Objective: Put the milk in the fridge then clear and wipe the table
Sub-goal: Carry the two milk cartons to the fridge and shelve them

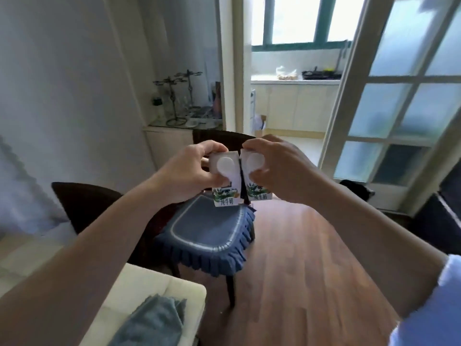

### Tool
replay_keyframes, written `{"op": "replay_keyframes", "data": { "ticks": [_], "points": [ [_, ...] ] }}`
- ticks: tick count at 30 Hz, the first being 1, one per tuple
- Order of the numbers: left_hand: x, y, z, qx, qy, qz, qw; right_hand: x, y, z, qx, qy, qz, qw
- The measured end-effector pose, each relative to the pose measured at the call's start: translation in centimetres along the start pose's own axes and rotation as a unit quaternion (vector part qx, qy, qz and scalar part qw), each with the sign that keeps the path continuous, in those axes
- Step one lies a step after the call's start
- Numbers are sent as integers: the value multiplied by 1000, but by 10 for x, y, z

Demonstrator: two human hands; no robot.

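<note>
I hold two small white milk cartons with round white caps and green print, side by side in the air at chest height. My left hand (pixel 189 168) grips the left milk carton (pixel 225 182) from its left side. My right hand (pixel 277 166) grips the right milk carton (pixel 257 181) from above and from the right. The two cartons touch each other. Below at the lower left is a corner of the pale table (pixel 139 293) with a folded grey-blue cloth (pixel 152 323) lying on it. No fridge is in sight.
A dark chair with a blue frilled cushion (pixel 209 236) stands under the cartons on the wooden floor (pixel 299 258). A second dark chair (pixel 84 206) is at the left. A low cabinet (pixel 169 143) with metal stands is behind. A glass-paned door (pixel 399 108) stands open to a kitchen.
</note>
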State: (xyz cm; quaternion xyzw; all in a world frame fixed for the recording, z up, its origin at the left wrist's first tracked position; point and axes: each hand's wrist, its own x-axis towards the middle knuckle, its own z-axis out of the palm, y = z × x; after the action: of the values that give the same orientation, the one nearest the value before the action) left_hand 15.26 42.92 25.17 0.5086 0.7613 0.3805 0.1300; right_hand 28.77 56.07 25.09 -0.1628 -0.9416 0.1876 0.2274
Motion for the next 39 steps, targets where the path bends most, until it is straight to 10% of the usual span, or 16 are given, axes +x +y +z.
{"op": "replay_keyframes", "data": {
  "ticks": [20, 39],
  "points": [
    [335, 227, 333, -46, -233, 289, 927, -75, 344, -222, -132, 175, 339, 915],
    [577, 347, 533, -111, -424, 487, 755, -22, 542, -298, -231, 316, 557, 732]
  ]
}}
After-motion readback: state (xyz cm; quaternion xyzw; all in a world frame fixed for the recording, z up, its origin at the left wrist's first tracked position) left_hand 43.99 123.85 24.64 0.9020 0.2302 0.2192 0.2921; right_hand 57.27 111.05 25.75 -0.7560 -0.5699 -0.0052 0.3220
